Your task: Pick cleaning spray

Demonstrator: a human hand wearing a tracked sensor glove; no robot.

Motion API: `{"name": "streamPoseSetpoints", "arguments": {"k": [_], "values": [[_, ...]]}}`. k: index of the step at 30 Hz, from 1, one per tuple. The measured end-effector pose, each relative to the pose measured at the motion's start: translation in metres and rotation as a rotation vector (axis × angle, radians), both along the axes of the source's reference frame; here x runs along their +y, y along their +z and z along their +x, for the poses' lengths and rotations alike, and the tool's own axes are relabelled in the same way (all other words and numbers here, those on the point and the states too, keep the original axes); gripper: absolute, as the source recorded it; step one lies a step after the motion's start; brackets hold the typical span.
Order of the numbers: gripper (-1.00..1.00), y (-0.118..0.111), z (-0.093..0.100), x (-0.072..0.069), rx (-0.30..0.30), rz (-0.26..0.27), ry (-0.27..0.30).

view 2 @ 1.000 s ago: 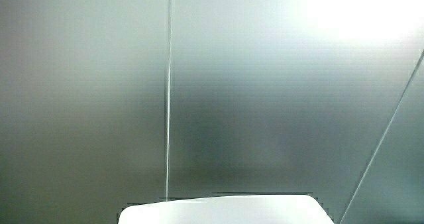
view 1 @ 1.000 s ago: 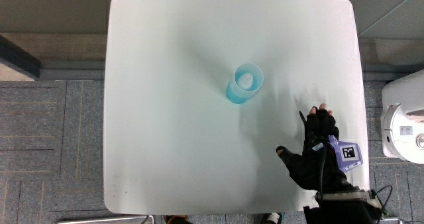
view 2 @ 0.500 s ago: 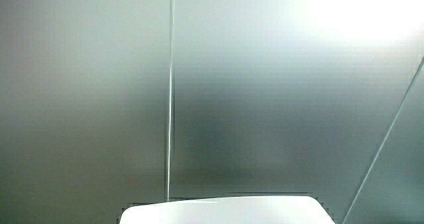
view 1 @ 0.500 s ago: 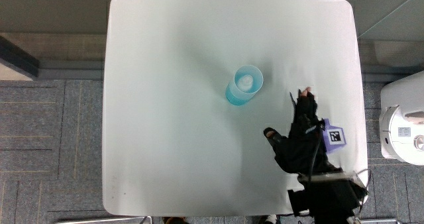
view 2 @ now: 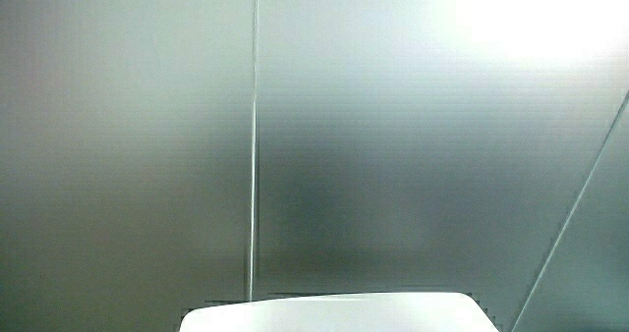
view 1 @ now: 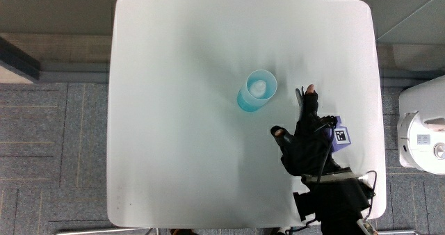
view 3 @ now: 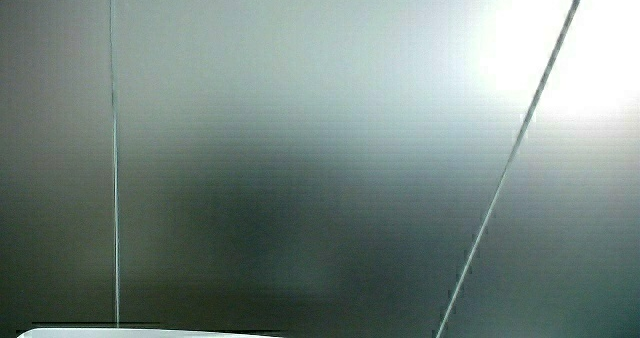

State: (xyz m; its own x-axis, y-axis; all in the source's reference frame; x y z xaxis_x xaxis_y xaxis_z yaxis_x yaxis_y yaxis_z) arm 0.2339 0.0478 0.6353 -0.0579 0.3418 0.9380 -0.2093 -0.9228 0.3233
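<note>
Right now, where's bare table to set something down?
Nearly all of the table is bare. Only the blue container near the middle and the hand beside it, nearer the person, take room. Side views show mostly pale wall.

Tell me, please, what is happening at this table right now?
A gloved hand is over the white table, beside a pale blue container, which it is not touching. Its fingers are spread and hold nothing. The container looks like a cup seen from above; whether it is the cleaning spray cannot be told. Both side views show only a pale wall and a strip of the table's edge.
</note>
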Motion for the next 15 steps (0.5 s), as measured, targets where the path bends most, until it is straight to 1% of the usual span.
{"name": "streamPoseSetpoints", "arguments": {"k": [2,3,6,15], "values": [[0.00,0.006,0.000,-0.001,-0.014,0.029,0.005],[0.00,0.008,-0.001,-0.002,-0.024,0.032,-0.002],[0.00,0.008,-0.006,-0.005,0.029,-0.053,-0.007],[0.00,-0.002,-0.027,-0.039,0.078,-0.020,-0.073]]}}
